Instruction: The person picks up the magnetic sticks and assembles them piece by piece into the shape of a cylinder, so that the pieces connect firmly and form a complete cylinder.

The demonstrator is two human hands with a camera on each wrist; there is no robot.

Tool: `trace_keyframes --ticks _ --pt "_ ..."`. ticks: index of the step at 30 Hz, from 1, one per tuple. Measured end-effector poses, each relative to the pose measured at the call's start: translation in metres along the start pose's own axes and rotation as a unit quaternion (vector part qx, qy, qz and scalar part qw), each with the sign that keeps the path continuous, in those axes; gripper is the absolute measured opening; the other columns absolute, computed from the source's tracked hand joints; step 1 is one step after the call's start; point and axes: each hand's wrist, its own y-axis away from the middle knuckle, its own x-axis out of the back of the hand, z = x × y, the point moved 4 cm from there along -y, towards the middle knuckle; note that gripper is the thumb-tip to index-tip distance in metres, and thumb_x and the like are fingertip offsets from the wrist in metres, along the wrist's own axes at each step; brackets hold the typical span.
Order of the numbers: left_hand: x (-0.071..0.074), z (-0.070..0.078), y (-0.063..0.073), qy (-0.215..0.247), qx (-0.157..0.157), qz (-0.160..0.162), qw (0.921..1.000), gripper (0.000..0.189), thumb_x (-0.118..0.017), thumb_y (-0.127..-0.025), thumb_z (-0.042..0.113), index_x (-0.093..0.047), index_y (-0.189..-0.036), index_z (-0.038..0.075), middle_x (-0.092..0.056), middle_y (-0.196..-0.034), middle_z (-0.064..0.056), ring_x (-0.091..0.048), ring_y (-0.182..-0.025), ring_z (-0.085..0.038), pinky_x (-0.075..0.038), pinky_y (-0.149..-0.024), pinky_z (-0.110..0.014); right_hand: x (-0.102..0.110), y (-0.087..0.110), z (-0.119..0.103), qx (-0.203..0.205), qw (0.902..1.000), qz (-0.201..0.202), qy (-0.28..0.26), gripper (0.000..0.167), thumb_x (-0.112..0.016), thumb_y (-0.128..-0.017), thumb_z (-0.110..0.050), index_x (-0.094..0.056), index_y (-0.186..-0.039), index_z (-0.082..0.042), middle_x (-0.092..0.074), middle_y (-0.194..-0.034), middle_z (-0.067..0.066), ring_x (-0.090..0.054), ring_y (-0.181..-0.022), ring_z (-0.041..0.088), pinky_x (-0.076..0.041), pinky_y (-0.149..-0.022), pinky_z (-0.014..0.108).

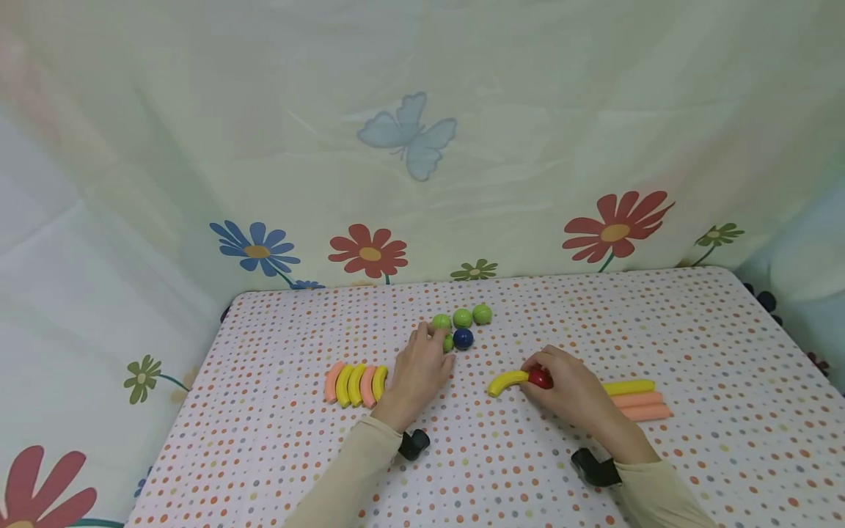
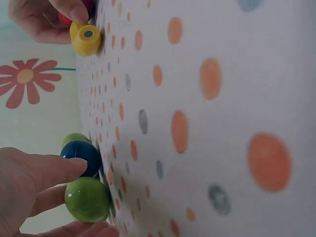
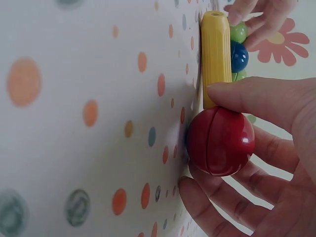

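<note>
My left hand [image 1: 420,364] holds a green ball [image 2: 88,199] between thumb and fingers. A dark blue ball [image 1: 463,339] sits right beside that ball, close to the thumb. Behind them, green balls [image 1: 462,318] form a short row. My right hand [image 1: 573,385] grips a shiny red ball [image 3: 220,141]; its thumb lies where the ball meets the end of a curved yellow rod [image 1: 507,383]. In the left wrist view the rod's free end shows a small dark metal dot. The rod lies on the table, pointing left from the red ball.
Curved pink and yellow rods [image 1: 356,385] lie side by side left of the left hand. Straight rods, one yellow [image 1: 629,387] and two pink [image 1: 643,413], lie by the right forearm, partly hidden. A flowered curtain [image 1: 502,161] hangs behind the dotted table [image 1: 264,440].
</note>
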Motion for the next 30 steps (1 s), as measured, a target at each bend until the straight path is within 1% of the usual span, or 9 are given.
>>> trace_keyframes --ticks 3,5,9,12,17,21,24,27,30 --pt "0.000 -0.002 0.005 -0.003 0.003 0.000 1.0000 0.035 -0.069 -0.102 0.021 -0.066 -0.134 0.008 -0.059 -0.119 -0.012 -0.059 -0.096 -0.021 -0.054 -0.065 -0.035 -0.001 0.001 0.000 0.001 1.0000 0.006 0.003 0.022 -0.086 -0.084 -0.008 -0.073 -0.101 -0.001 -0.064 -0.097 0.009 -0.060 -0.082 0.021 -0.053 -0.066 0.036" --pt "0.001 -0.003 0.010 -0.003 0.004 0.000 1.0000 0.028 -0.068 -0.103 0.020 -0.069 -0.129 0.009 -0.060 -0.113 -0.010 -0.059 -0.093 -0.020 -0.054 -0.065 -0.035 -0.001 0.001 0.000 0.002 1.0000 0.007 0.006 0.022 -0.086 -0.084 -0.008 -0.073 -0.101 -0.001 -0.064 -0.096 0.009 -0.059 -0.082 0.020 -0.053 -0.065 0.035" --pt "0.007 -0.004 0.021 0.017 0.005 -0.008 0.9998 0.018 -0.069 -0.102 0.016 -0.072 -0.118 0.008 -0.061 -0.105 -0.007 -0.056 -0.083 -0.016 -0.050 -0.064 -0.030 -0.002 0.000 0.000 -0.005 1.0000 0.003 0.005 0.023 -0.085 -0.085 -0.009 -0.072 -0.102 0.000 -0.064 -0.096 0.010 -0.059 -0.081 0.020 -0.053 -0.063 0.035" --pt "0.010 -0.005 0.028 0.038 0.004 -0.013 0.9992 0.019 -0.073 -0.099 0.013 -0.073 -0.116 0.006 -0.062 -0.103 -0.008 -0.052 -0.077 -0.014 -0.047 -0.062 -0.025 -0.004 -0.002 -0.001 -0.014 0.9999 0.002 0.002 0.023 -0.084 -0.085 -0.008 -0.071 -0.102 0.001 -0.064 -0.095 0.011 -0.059 -0.081 0.021 -0.053 -0.063 0.035" --pt "0.009 -0.006 0.032 0.061 -0.001 -0.008 0.9981 0.029 -0.078 -0.094 0.010 -0.068 -0.120 0.002 -0.066 -0.105 -0.009 -0.056 -0.082 -0.014 -0.050 -0.067 -0.025 -0.009 -0.006 -0.006 -0.036 0.9993 0.009 -0.001 0.024 -0.082 -0.087 -0.009 -0.071 -0.105 0.002 -0.065 -0.098 0.014 -0.059 -0.082 0.023 -0.054 -0.064 0.037" --pt "0.006 -0.006 0.033 0.082 -0.004 -0.009 0.9966 0.028 -0.078 -0.093 0.008 -0.067 -0.118 0.002 -0.066 -0.101 -0.006 -0.056 -0.083 -0.012 -0.051 -0.070 -0.024 -0.013 -0.009 -0.013 -0.052 0.9986 0.006 -0.004 0.024 -0.080 -0.089 -0.009 -0.070 -0.107 0.003 -0.065 -0.099 0.015 -0.059 -0.082 0.023 -0.054 -0.066 0.038" --pt "0.005 -0.004 0.035 0.075 -0.007 -0.021 0.9969 0.029 -0.078 -0.094 0.011 -0.071 -0.120 0.001 -0.064 -0.101 -0.005 -0.052 -0.080 -0.010 -0.049 -0.067 -0.021 -0.016 -0.010 -0.017 -0.058 0.9983 0.008 -0.007 0.023 -0.080 -0.088 -0.008 -0.070 -0.106 0.003 -0.064 -0.096 0.014 -0.059 -0.081 0.023 -0.053 -0.066 0.038" --pt "0.005 -0.003 0.038 0.055 -0.013 -0.040 0.9976 0.032 -0.077 -0.093 0.014 -0.072 -0.122 0.001 -0.062 -0.102 -0.006 -0.049 -0.075 -0.009 -0.045 -0.063 -0.018 -0.018 -0.010 -0.020 -0.062 0.9979 0.016 -0.009 0.023 -0.079 -0.088 -0.008 -0.070 -0.105 0.003 -0.063 -0.094 0.012 -0.058 -0.079 0.022 -0.052 -0.065 0.036" --pt "0.007 0.001 0.042 0.042 -0.023 -0.060 0.9971 0.030 -0.076 -0.093 0.015 -0.074 -0.120 0.002 -0.061 -0.103 -0.008 -0.048 -0.074 -0.009 -0.044 -0.062 -0.018 -0.020 -0.010 -0.023 -0.062 0.9978 0.025 -0.008 0.023 -0.079 -0.087 -0.007 -0.070 -0.106 0.004 -0.063 -0.093 0.012 -0.058 -0.079 0.022 -0.052 -0.064 0.036"
